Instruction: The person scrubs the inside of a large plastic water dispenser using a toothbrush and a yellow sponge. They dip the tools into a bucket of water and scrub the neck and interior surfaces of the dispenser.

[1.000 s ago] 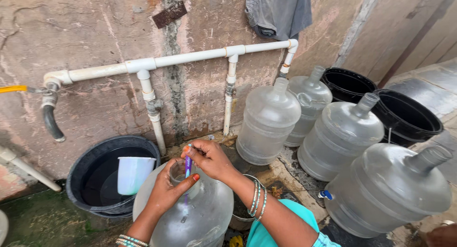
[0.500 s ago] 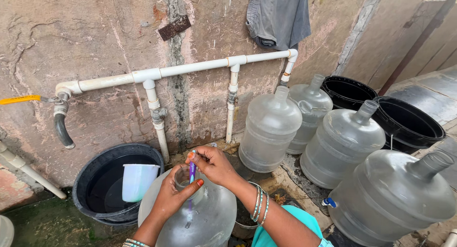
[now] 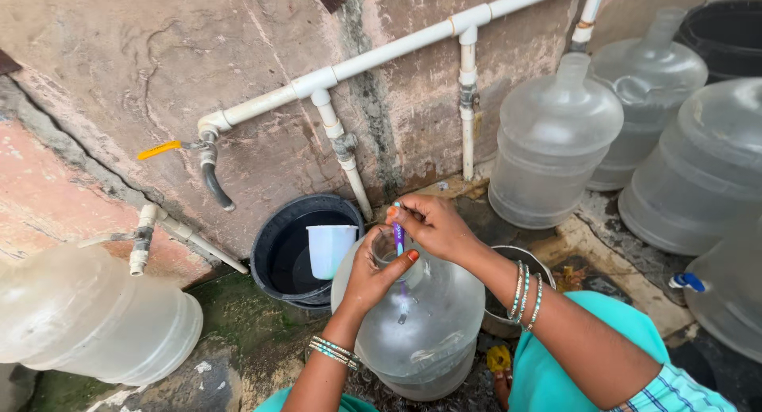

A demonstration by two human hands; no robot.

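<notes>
A large clear water jug [image 3: 421, 325] stands upright in front of me. My left hand [image 3: 373, 273] is wrapped around its neck. My right hand [image 3: 432, 225] pinches a thin purple and blue brush [image 3: 398, 239] whose lower end reaches down through the jug's mouth into the bottle. Bangles ring both wrists.
A black tub [image 3: 286, 249] with a white plastic mug [image 3: 329, 249] sits by the wall. White pipes [image 3: 381, 55] with a yellow-handled tap [image 3: 163, 150] run along the wall. More clear jugs stand at right [image 3: 556, 142] and lower left [image 3: 87, 317]. A metal bowl [image 3: 508, 321] lies behind the jug.
The view has swung left and tilted down, bringing a jug at the lower left into sight. Both hands stay on the jug's neck and brush.
</notes>
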